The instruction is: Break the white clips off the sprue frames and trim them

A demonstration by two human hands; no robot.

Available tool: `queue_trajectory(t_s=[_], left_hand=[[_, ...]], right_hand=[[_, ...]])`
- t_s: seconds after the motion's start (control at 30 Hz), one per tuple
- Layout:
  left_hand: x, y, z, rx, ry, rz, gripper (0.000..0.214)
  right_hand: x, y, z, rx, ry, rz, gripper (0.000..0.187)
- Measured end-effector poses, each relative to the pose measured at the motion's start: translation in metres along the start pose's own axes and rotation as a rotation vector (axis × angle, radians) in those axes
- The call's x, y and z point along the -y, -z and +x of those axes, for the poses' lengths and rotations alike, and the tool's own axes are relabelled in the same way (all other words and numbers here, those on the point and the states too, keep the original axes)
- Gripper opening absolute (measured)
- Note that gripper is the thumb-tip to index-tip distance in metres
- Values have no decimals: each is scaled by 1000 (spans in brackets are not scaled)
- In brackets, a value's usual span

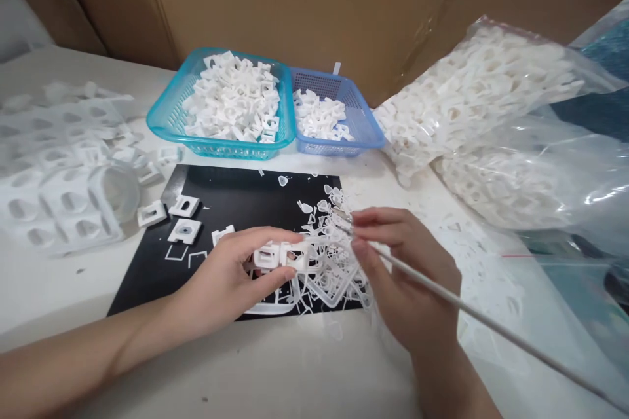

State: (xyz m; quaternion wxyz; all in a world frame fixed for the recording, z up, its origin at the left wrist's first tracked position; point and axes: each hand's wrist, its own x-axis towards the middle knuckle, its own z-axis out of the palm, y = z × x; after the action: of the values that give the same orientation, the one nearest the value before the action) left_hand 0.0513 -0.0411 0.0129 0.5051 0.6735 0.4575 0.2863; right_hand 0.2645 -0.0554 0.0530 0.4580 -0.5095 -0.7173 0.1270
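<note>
My left hand [246, 258] pinches a white plastic part [296, 258] with rectangular openings between thumb and fingers. Beside it in the same grip is a second, similar white piece [266, 255]. My right hand [407, 268] is closed on a slim metal-tipped tool [345, 217], just right of the held parts. From that hand a long thin grey rod or cord [481, 317] runs to the lower right. Under and between my hands lies a pile of white plastic scraps [339, 268] on a black mat [236, 190]. My left fingers partly hide the held parts.
Behind the mat stand a teal basket [164, 111] and a blue basket [363, 111], both holding white parts. Loose white parts [185, 231] lie left of my hand. Moulded white pieces [63, 203] crowd the left; filled clear bags [472, 85] stand right. A cardboard wall [295, 6] rises behind.
</note>
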Motion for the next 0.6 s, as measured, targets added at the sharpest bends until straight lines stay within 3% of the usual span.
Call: queue_trajectory(t_s=[0.2,0.43,0.6], left_hand=[[1,-1,0,81,34,-102,40],[1,6,-4,150,53,-255,39],[-3,4,-2,211,127,-436,35]], right_hand=[[12,-19,-8,234,60,186,10],[7,-24,-9,222,23,170,11],[8,-20,-7,122,5,176,18]])
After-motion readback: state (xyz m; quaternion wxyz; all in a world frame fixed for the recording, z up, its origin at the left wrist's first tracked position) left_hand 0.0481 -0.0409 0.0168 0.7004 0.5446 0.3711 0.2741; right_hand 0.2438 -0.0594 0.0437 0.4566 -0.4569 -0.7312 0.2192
